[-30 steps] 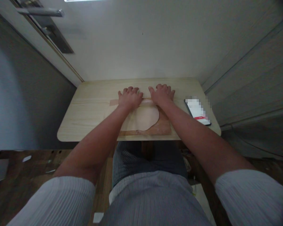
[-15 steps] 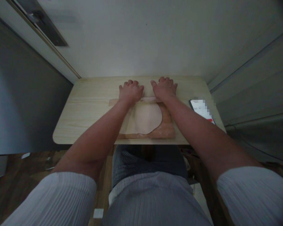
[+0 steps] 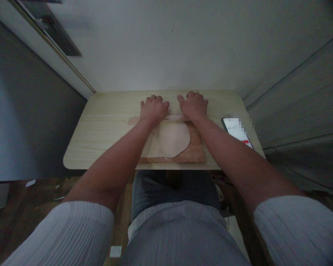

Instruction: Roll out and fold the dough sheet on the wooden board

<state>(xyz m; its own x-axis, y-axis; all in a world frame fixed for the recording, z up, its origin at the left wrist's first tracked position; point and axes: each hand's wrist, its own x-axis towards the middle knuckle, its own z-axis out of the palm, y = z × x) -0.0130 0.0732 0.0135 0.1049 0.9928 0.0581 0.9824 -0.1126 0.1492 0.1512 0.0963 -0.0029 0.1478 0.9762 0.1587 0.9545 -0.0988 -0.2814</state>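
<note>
A thin rolling pin (image 3: pixel 175 118) lies crosswise at the far edge of a pale sheet of rolled dough (image 3: pixel 173 139). Under the dough is a reddish-brown wooden board (image 3: pixel 196 147), partly covered by it and by my left arm. My left hand (image 3: pixel 154 108) rests palm down over the pin, its fingers stretched forward past it. To its right, my right hand (image 3: pixel 193 105) presses on the pin the same way, thumb and fingers apart. Neither hand wraps its fingers round the pin.
Everything stands on a light wooden table (image 3: pixel 100 125) with rounded corners, pushed against a pale door or wall (image 3: pixel 166 51). A phone (image 3: pixel 235 129) with a lit screen lies at the table's right, beside my right forearm. Metal door hardware (image 3: pixel 58 35) is at upper left.
Almost nothing differs. The hands and rolling pin hold the same place over the dough; the whole view has shifted very slightly.
</note>
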